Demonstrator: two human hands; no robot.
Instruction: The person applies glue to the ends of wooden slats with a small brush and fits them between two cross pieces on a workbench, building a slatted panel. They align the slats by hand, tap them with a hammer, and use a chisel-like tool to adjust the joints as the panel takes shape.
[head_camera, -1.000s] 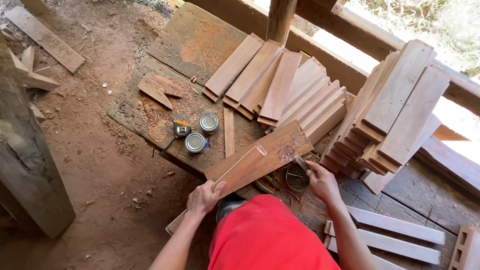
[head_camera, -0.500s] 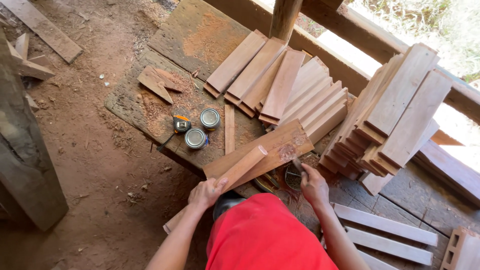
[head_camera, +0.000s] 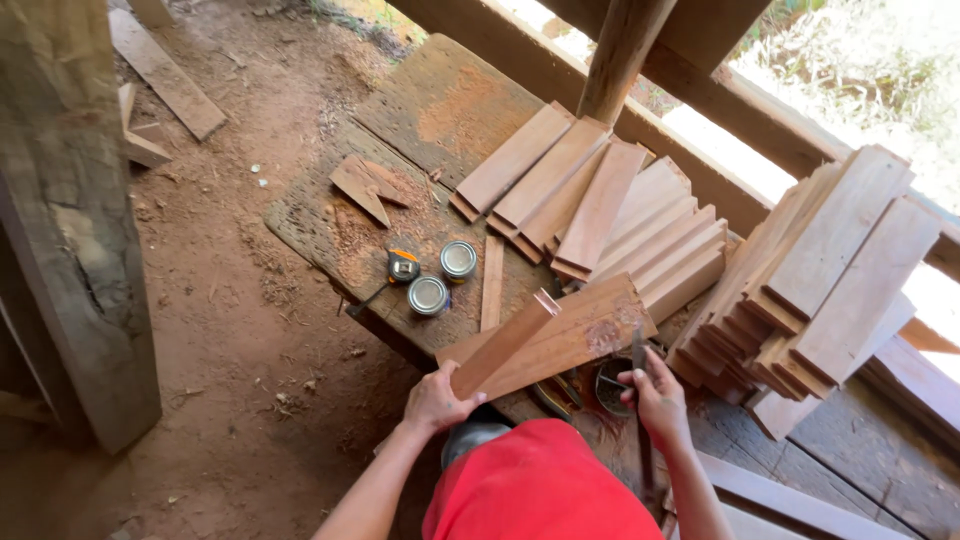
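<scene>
My left hand (head_camera: 437, 400) grips the near end of a narrow wooden strip (head_camera: 505, 343) and lifts it at a tilt off a wider reddish board (head_camera: 575, 335) that lies across the work surface. My right hand (head_camera: 655, 392) is closed around a thin dark tool (head_camera: 638, 352), its tip at the board's right end, where the wood shows a pale smear. Just below that hand sits a small dark round tin (head_camera: 608, 385). Part of the board's near edge is hidden behind my red shirt (head_camera: 535, 490).
Two round tins (head_camera: 444, 277) and a tape measure (head_camera: 403, 266) sit on the worn plank table (head_camera: 330, 235). A fan of cut boards (head_camera: 595, 210) lies behind, a tall stack of boards (head_camera: 820, 280) to the right. A post (head_camera: 622, 50) and thick timber (head_camera: 70, 220) stand nearby.
My left hand has raised the narrow strip off the wide board and tilted it up. My right hand has shifted slightly along the board's right end with the tool.
</scene>
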